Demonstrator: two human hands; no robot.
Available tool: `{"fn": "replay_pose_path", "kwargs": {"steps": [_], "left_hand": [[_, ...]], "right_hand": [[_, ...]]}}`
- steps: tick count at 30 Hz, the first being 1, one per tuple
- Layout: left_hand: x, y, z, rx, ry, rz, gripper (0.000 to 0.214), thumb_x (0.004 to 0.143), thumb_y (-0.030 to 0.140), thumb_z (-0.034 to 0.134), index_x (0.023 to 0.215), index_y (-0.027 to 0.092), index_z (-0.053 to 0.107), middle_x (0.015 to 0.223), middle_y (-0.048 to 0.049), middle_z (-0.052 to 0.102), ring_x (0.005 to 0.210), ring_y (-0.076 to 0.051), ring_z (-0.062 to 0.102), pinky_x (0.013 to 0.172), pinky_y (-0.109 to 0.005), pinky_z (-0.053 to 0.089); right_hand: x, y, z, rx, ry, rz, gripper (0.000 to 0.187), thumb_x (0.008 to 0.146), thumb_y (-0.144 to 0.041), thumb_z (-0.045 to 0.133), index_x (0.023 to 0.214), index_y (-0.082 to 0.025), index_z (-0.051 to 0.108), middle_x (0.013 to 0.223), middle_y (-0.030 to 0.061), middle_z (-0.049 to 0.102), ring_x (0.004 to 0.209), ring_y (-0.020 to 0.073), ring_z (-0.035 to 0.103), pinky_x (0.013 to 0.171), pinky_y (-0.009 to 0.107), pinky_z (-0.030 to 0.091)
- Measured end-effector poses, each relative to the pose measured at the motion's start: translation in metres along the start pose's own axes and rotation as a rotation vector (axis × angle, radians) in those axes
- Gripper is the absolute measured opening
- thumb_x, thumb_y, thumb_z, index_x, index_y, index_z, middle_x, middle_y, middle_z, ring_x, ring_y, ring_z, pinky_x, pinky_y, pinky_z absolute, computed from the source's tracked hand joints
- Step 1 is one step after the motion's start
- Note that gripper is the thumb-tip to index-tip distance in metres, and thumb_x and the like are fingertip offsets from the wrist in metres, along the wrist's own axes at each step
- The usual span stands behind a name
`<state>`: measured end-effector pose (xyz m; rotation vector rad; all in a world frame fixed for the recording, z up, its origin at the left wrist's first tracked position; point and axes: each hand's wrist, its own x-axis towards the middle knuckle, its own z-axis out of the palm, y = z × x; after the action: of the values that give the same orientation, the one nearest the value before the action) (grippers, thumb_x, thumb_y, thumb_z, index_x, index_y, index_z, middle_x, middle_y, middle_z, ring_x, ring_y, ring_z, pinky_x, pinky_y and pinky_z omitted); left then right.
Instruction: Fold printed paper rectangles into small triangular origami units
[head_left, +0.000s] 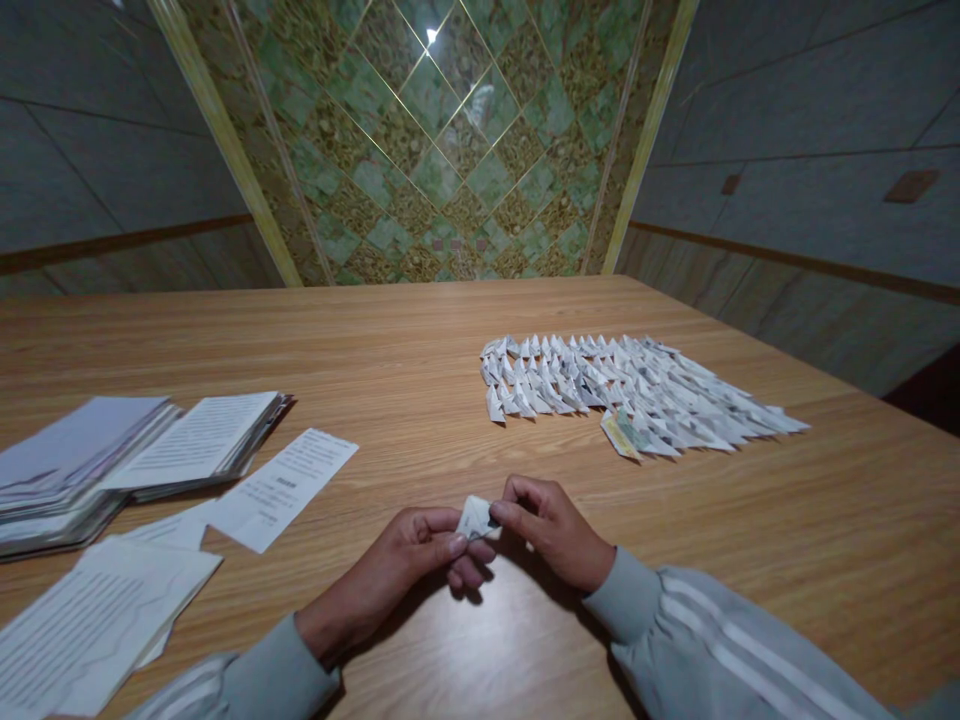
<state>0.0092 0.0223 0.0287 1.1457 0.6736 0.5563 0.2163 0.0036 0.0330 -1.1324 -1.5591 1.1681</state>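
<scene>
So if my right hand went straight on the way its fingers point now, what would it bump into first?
Your right hand points leftward, so it would meet the small folded paper it is pinching, then your left hand just behind it. Depth is hard to judge, though.

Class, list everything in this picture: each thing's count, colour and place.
folded paper piece: one, white, front centre
folded paper triangles: dozens, white, rows on table's right
paper stacks: two, white printed, table's left
loose sheets: several, white printed, beside the stacks
table: one, light wood, under everything
wall panel: one, green-gold tiles, behind table
left hand: one, grey sleeve, pinching the piece
right hand: one, grey striped sleeve, pinching the piece
</scene>
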Motion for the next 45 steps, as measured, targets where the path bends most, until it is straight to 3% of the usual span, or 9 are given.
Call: {"fn": "replay_pose_path", "kwargs": {"steps": [4,11,18,21,28,31,34,39,45], "left_hand": [[0.001,-0.004,0.001,-0.069,-0.028,0.02,0.032,0.087,0.036,0.07,0.106,0.01,0.071,0.087,-0.0138,0.074,0.067,-0.017,0.068,0.065,-0.027,0.051],[0.003,-0.005,-0.001,-0.175,0.108,0.063,0.056,0.082,0.034,0.076,0.131,0.016,0.056,0.091,-0.0115,0.074,0.077,-0.019,0.068,0.077,-0.034,0.052],[0.003,0.0,0.009,-0.029,0.207,0.162,0.057,0.076,0.027,0.08,0.129,0.03,0.06,0.128,-0.008,0.066,0.101,-0.023,0.066,0.078,-0.03,0.053],[0.002,0.005,0.015,0.036,0.262,0.222,0.045,0.075,0.03,0.081,0.119,0.029,0.069,0.124,-0.0066,0.068,0.103,-0.024,0.065,0.084,-0.031,0.051],[0.002,-0.002,0.016,0.021,0.301,0.226,0.042,0.078,0.041,0.078,0.115,0.024,0.07,0.106,-0.0082,0.073,0.092,-0.023,0.065,0.082,-0.033,0.05],[0.004,-0.002,0.016,0.015,0.322,0.22,0.039,0.079,0.039,0.077,0.114,0.023,0.07,0.102,-0.0069,0.073,0.092,-0.021,0.064,0.081,-0.03,0.049],[0.005,0.0,0.019,0.005,0.288,0.216,0.037,0.082,0.041,0.073,0.114,0.02,0.07,0.093,-0.006,0.073,0.081,-0.018,0.062,0.074,-0.027,0.048],[0.004,0.003,0.021,0.073,0.222,0.222,0.033,0.086,0.041,0.068,0.111,0.019,0.072,0.095,-0.0069,0.072,0.081,-0.018,0.062,0.075,-0.027,0.048],[0.002,0.006,0.021,0.105,0.223,0.239,0.035,0.081,0.044,0.073,0.104,0.018,0.074,0.088,-0.0068,0.073,0.08,-0.02,0.063,0.075,-0.028,0.05]], "right_hand": [[-0.001,0.002,0.0,0.063,-0.013,0.021,0.05,0.081,-0.064,0.061,0.063,-0.019,0.047,0.058,-0.0056,0.044,0.055,0.0098,0.035,0.053,0.023,0.028],[0.003,0.005,0.001,0.248,0.076,0.114,0.053,0.073,-0.065,0.071,0.062,-0.018,0.048,0.055,-0.0063,0.045,0.053,0.0084,0.036,0.051,0.022,0.026],[0.002,0.005,0.014,0.463,-0.002,0.234,0.056,0.074,-0.072,0.063,0.068,-0.02,0.046,0.051,-0.008,0.043,0.046,0.0082,0.038,0.048,0.022,0.029],[-0.002,0.005,0.02,0.489,-0.065,0.231,0.055,0.077,-0.071,0.062,0.068,-0.019,0.048,0.052,-0.0062,0.045,0.047,0.0081,0.039,0.049,0.021,0.03],[-0.007,0.001,0.021,0.153,-0.065,0.072,0.051,0.092,-0.062,0.047,0.069,-0.017,0.053,0.058,-0.0023,0.049,0.054,0.0112,0.045,0.053,0.023,0.033],[-0.011,-0.007,0.018,-0.157,0.098,-0.03,0.034,0.095,-0.042,0.052,0.072,-0.017,0.056,0.068,0.0006,0.056,0.065,0.0148,0.051,0.06,0.026,0.036],[-0.015,-0.013,0.016,-0.347,0.197,-0.168,0.008,0.088,-0.024,0.062,0.093,-0.018,0.061,0.084,0.003,0.062,0.079,0.0182,0.056,0.07,0.028,0.041],[-0.016,-0.01,0.017,-0.319,0.106,-0.278,0.04,0.082,-0.008,0.067,0.117,-0.024,0.058,0.104,0.0022,0.066,0.091,0.0172,0.059,0.08,0.027,0.044],[-0.015,-0.011,0.017,-0.259,0.062,-0.213,0.029,0.085,-0.016,0.067,0.114,-0.021,0.062,0.087,-0.0003,0.064,0.076,0.0146,0.059,0.069,0.024,0.044]]}}
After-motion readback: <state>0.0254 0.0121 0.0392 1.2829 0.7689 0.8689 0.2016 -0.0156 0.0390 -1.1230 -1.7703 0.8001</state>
